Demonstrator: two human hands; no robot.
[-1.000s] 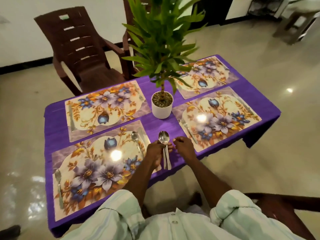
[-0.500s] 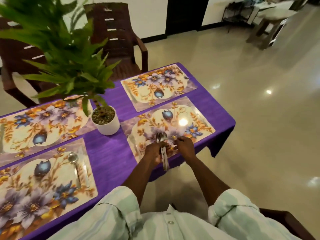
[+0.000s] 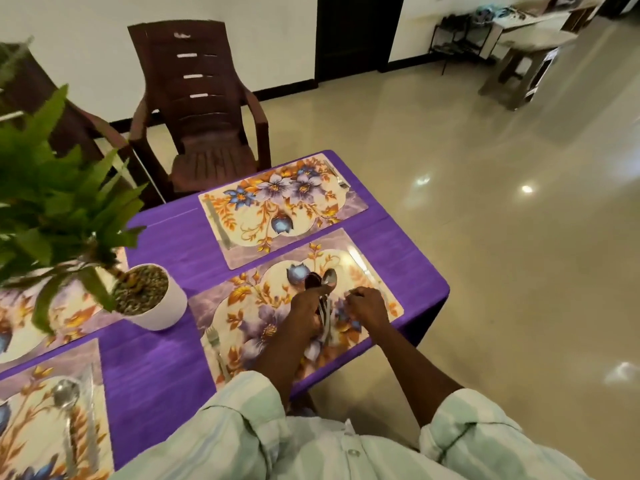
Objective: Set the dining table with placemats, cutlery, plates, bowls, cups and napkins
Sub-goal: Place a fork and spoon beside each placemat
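My left hand point(image 3: 306, 313) grips a bundle of metal spoons point(image 3: 327, 280), bowls pointing away from me, above the near right floral placemat point(image 3: 225, 306). My right hand point(image 3: 367, 304) hovers just right of the bundle with fingers curled, and nothing shows in it. On this placemat a fork point(image 3: 214, 344) lies along the left edge and a knife point(image 3: 363, 268) along the right. The far right placemat point(image 3: 284, 206) carries a knife and a fork. The near left placemat point(image 3: 20, 393) has a spoon point(image 3: 64, 393) beside a knife point(image 3: 91, 410).
A purple cloth point(image 3: 166, 368) covers the table. A white pot point(image 3: 152, 299) with a leafy plant stands in the middle, its leaves reaching over the left side. A brown plastic chair point(image 3: 204, 109) stands behind the far right mat. Shiny floor lies to the right.
The view has swung right along the table. Both hands and the spoon bundle moved from the cloth between the near mats to above the near right placemat.
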